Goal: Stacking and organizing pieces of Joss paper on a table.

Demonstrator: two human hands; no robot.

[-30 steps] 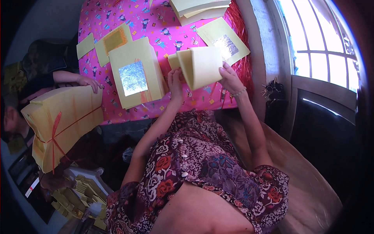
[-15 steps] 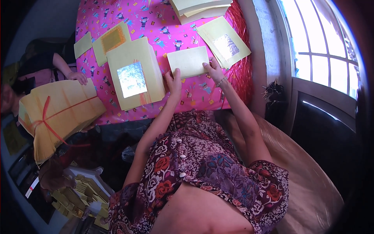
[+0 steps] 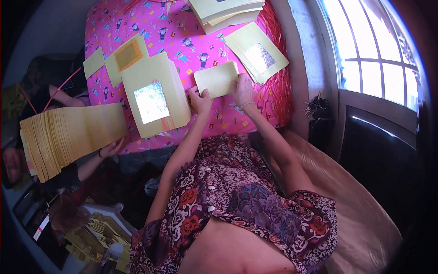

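A pale yellow folded sheet of paper (image 3: 215, 79) lies just above the pink patterned tablecloth in front of me. My left hand (image 3: 200, 100) pinches its lower left corner between thumb and fingers. At the sheet's right edge, my right hand (image 3: 243, 90) has its fingers closed around the border. Left of my hands is a thick stack of yellow paper (image 3: 174, 109) with a silver foil square on top. Several more foil-marked sheets (image 3: 248, 45) fan out beyond my right hand.
A taller paper stack (image 3: 228, 16) stands at the far edge. An orange-patched sheet (image 3: 129, 55) and a plain sheet (image 3: 94, 63) lie far left. Another person's hand (image 3: 113, 148) supports a thick paper bundle (image 3: 73, 134) at the table's left edge. Red plastic strands (image 3: 284, 86) hang right.
My right hand has turned and slid along the sheet's right edge. The other person's bundle has turned, showing its paper edges, and its red tie now rises loose above it.
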